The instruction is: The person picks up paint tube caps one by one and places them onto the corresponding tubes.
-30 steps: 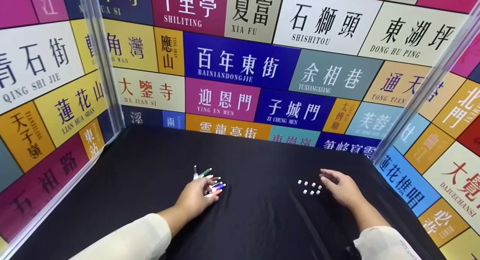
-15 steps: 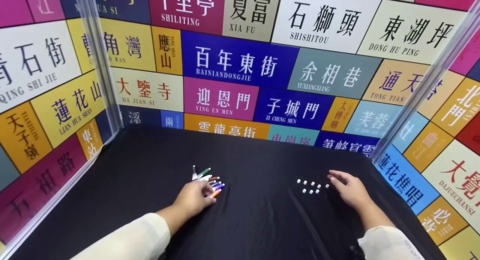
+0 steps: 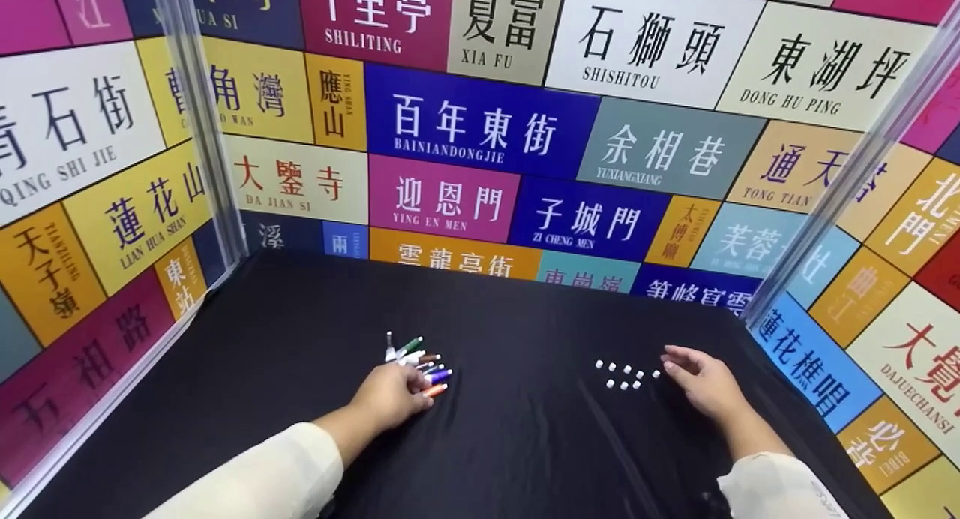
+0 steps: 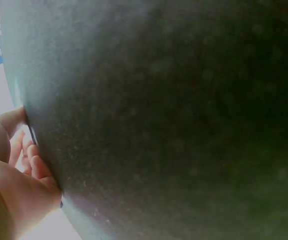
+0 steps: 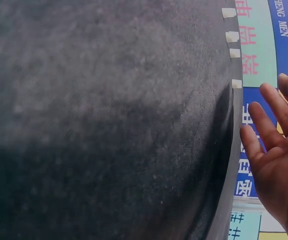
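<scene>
My left hand (image 3: 390, 395) lies over a small bunch of markers on the black cloth, fingers curled at their ends. Out of the bunch show an orange marker (image 3: 435, 390) right beside the thumb and forefinger, a purple marker (image 3: 439, 376), a brown marker (image 3: 430, 357) and a green marker (image 3: 410, 346). I cannot tell whether the fingers pinch any of them. My right hand (image 3: 709, 384) hovers at the right with fingers spread and nothing in them. Just left of its fingertips sits a small white cube (image 3: 656, 373), and several more white cubes (image 3: 627, 369) stand in two short rows.
Black cloth (image 3: 517, 429) covers the table, with creases running toward its front edge. Colourful sign-printed panels (image 3: 480, 114) enclose the back and sides, joined by clear corner posts (image 3: 825, 189). The right wrist view shows some cubes (image 5: 236, 84) along the cloth's far edge.
A white cube now stands at the right end of the back row, where my right hand let it go and drew off rightward. My left hand stays; the orange marker shifted slightly.
</scene>
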Motion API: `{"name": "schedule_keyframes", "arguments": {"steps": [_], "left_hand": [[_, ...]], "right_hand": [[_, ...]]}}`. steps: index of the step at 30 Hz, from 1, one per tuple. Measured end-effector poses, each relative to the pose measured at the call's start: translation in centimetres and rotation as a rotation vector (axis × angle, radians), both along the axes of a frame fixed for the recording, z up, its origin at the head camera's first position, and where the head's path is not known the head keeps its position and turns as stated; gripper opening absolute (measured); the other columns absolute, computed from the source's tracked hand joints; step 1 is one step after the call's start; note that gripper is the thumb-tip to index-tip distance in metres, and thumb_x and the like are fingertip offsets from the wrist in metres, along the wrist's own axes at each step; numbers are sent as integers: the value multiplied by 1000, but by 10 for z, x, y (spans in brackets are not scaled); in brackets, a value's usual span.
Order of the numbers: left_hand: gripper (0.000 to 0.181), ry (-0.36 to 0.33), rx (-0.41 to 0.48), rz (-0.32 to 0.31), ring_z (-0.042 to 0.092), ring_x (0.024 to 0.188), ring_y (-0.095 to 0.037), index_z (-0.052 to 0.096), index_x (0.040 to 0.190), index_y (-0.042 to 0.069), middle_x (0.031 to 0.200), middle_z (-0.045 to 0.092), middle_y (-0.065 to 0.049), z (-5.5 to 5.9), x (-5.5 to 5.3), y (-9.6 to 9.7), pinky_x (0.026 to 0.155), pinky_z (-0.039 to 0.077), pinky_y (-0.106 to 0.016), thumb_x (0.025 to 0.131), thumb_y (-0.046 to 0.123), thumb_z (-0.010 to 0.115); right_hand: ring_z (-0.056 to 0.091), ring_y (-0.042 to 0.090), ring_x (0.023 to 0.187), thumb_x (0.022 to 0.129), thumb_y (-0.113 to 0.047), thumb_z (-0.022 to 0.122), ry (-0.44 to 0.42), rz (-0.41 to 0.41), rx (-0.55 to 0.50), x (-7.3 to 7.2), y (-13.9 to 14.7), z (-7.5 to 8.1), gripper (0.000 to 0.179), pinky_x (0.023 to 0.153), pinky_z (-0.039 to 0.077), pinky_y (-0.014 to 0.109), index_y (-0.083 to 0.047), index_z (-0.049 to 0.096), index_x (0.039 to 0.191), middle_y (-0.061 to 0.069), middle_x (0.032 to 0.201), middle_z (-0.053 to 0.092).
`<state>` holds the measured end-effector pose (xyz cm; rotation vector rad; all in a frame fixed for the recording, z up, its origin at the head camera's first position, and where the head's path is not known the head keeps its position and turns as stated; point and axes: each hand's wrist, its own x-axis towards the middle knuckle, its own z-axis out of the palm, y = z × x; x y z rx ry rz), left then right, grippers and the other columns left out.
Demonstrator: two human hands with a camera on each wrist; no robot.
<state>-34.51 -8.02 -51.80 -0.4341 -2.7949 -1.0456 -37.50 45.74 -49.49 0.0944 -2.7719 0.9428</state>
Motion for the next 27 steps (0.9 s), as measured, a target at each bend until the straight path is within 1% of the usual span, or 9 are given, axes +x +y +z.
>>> {"name": "schedule_keyframes", "arguments": {"steps": [4, 7, 11, 15, 18, 20, 23, 25, 27], "left_hand": [[14, -3, 2, 2, 56, 70, -12, 76, 83, 16, 74, 67, 5, -1, 1, 0, 68, 47, -32, 73, 20, 83], [13, 6, 6, 1, 55, 69, -12, 75, 83, 16, 74, 67, 3, -1, 1, 0, 67, 46, -31, 73, 19, 83], [13, 18, 9, -6, 56, 70, -12, 75, 84, 14, 75, 68, 1, -1, 2, -1, 67, 47, -32, 74, 18, 82], [13, 9, 6, -2, 56, 70, -12, 75, 84, 14, 77, 69, 0, 0, 2, -1, 68, 47, -32, 74, 19, 83], [13, 8, 4, 0, 56, 70, -12, 75, 84, 15, 78, 69, 0, 0, 1, 0, 68, 47, -32, 75, 19, 82], [12, 14, 7, -2, 56, 70, -12, 75, 84, 14, 77, 69, 0, 1, 0, 0, 68, 47, -32, 75, 19, 82], [12, 24, 0, -3, 55, 69, -12, 75, 82, 14, 74, 68, 2, 0, 0, 0, 67, 46, -31, 74, 19, 82], [13, 20, 1, -1, 55, 69, -12, 75, 82, 14, 73, 67, 2, 0, 0, 0, 66, 46, -31, 73, 19, 82], [14, 15, -2, 0, 55, 69, -11, 75, 82, 14, 73, 67, 2, -1, 0, 0, 66, 46, -31, 72, 20, 83]], "right_hand": [[64, 20, 114, 98, -31, 61, -14, 0, -1, -5, -1, -5, 45, 83, 43, 6, -6, 58, 135, 12, 124, 70], [64, 23, 115, 97, -32, 63, -34, -5, -8, -8, -1, -8, 48, 83, 43, 7, -5, 57, 136, 13, 125, 69], [64, 24, 113, 95, -33, 66, -60, -15, -17, -11, -3, -11, 51, 80, 48, 13, -5, 57, 136, 15, 125, 68], [64, 19, 107, 94, -34, 67, -77, -32, 1, -13, -3, -14, 51, 75, 51, 19, -5, 58, 135, 15, 124, 69], [63, 15, 104, 93, -35, 68, -80, -50, 7, -14, -2, -16, 50, 76, 50, 20, -6, 61, 132, 15, 124, 69], [63, 14, 101, 93, -36, 68, -91, -51, 2, -15, -1, -17, 50, 75, 51, 21, -5, 62, 131, 15, 124, 69], [63, 16, 103, 92, -36, 69, -104, -63, 13, -15, -1, -20, 48, 80, 50, 23, -7, 64, 129, 14, 124, 69], [64, 22, 107, 92, -34, 69, -106, -54, 31, -15, -1, -23, 46, 86, 50, 30, -6, 64, 129, 14, 124, 69], [63, 28, 113, 92, -32, 69, -87, -47, 67, -16, -1, -25, 43, 95, 48, 38, -7, 66, 127, 15, 124, 69]]}}
